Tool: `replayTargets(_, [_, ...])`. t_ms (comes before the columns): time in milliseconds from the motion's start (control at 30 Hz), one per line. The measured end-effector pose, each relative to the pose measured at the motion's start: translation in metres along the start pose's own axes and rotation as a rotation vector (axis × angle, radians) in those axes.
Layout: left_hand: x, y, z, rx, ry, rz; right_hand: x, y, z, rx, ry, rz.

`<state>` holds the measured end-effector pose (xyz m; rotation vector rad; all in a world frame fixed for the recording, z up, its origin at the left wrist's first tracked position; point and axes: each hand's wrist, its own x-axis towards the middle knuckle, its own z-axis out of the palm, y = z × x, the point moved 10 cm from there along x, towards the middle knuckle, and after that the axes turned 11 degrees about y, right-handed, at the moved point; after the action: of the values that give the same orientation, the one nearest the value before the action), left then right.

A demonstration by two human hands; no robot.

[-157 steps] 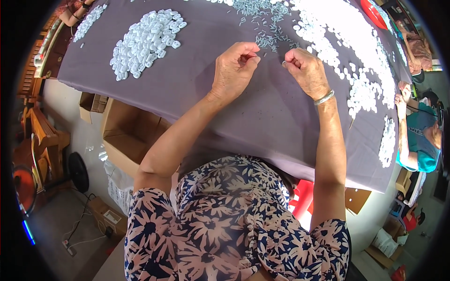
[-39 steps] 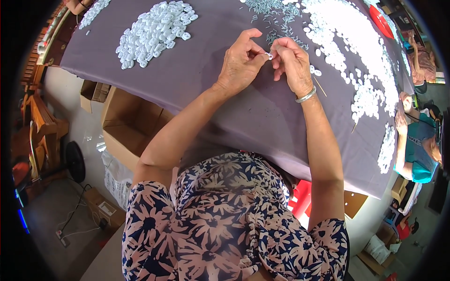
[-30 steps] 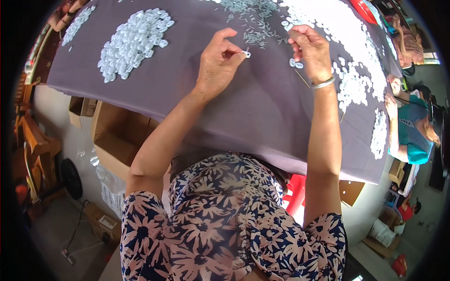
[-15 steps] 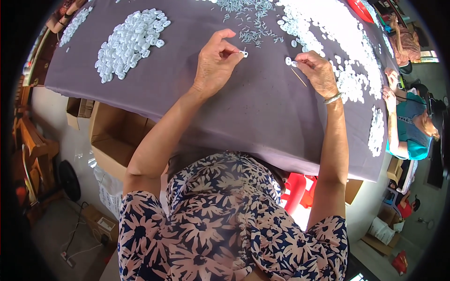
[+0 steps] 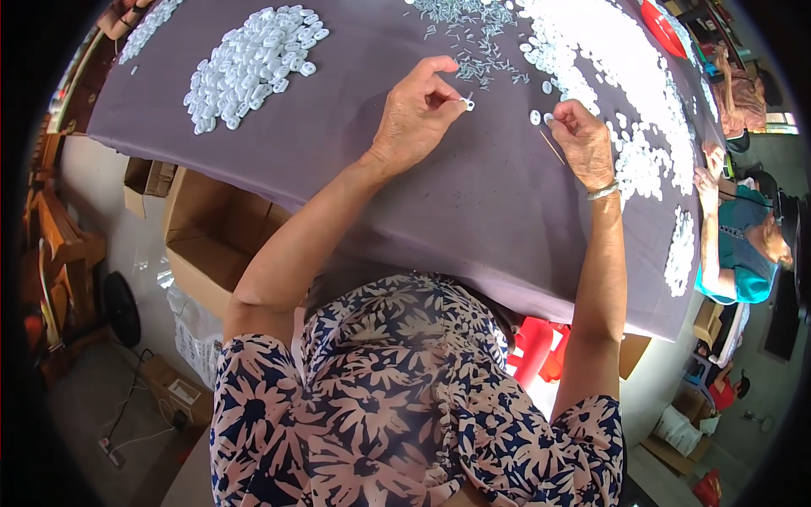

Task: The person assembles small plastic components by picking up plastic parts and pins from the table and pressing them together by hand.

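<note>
My left hand (image 5: 420, 116) is over the middle of the table, thumb and forefinger pinched on a small white plastic piece (image 5: 470, 106) with a hole in it. The forefinger arches above the thumb, and the other fingers curl under. To the right, my right hand (image 5: 581, 145) has its fingers closed, fingertips at a white oval piece (image 5: 549, 119) they partly cover. Just left of that lies another white oval piece (image 5: 535, 117). A thin wooden stick (image 5: 552, 147) lies on the cloth below my right fingertips.
A dark cloth covers the table (image 5: 473, 220). White pieces form a heap (image 5: 253, 68) at left and a wide spread (image 5: 638, 165) at right. Small grey-green pins (image 5: 483, 63) lie beyond my hands. A red bowl (image 5: 663, 29) stands far right; a co-worker in teal (image 5: 743, 241) sits there.
The view has turned slightly, shifting the table in the picture. My left hand has moved a little right with its white piece. My right hand remains by the white oval pieces.
</note>
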<state>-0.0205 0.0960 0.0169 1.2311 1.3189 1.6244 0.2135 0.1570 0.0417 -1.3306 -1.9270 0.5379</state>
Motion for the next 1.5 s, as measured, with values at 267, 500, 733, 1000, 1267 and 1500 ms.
replayTargets(267, [0.001,-0.003,-0.001,0.059,0.0,-0.023,-0.004,-0.042,0.032,0.11,-0.011,-0.062])
replayTargets(500, [0.001,-0.005,-0.002,0.08,-0.004,-0.032,-0.018,-0.084,0.048,-0.335,0.012,-0.488])
replayTargets(733, [0.001,-0.001,0.003,0.054,-0.025,-0.032,-0.006,-0.035,0.044,0.123,-0.012,0.007])
replayTargets(1000, [0.001,-0.004,-0.002,0.064,-0.007,-0.03,-0.014,-0.073,0.039,-0.092,0.066,-0.27])
replayTargets(1267, [-0.002,0.0,0.003,0.068,-0.062,-0.041,-0.006,-0.059,0.042,-0.027,0.016,-0.137])
replayTargets(1500, [-0.003,-0.002,0.006,0.107,-0.112,-0.051,0.001,-0.055,0.074,0.685,-0.018,0.282])
